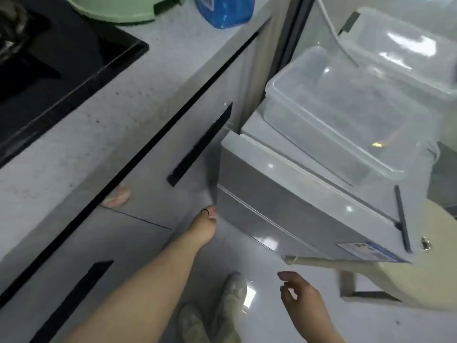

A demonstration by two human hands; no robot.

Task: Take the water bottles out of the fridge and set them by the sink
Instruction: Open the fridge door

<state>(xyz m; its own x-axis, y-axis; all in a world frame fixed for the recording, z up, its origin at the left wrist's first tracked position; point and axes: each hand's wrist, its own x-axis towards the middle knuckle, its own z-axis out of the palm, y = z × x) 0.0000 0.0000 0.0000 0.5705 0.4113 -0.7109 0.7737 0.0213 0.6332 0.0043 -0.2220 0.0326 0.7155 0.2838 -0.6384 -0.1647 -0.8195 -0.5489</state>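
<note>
A small grey fridge [296,206] stands low on the right, seen from above, with its doors shut or nearly shut. No water bottle is in view. My left hand [205,225] reaches down to the left edge of the lower fridge door. Its fingers curl around that edge and are hidden behind it, and a dark ring shows on one finger. My right hand [303,297] hovers below the fridge front, fingers apart, holding nothing.
Two clear plastic boxes [346,112] sit on top of the fridge. On the left a grey counter [74,134] carries a black inset panel [49,70], a green bowl [118,8] and a blue bag [225,11]. Grey drawers with black handles [200,144] lie below. A beige stool [408,268] stands right of my shoes [230,305].
</note>
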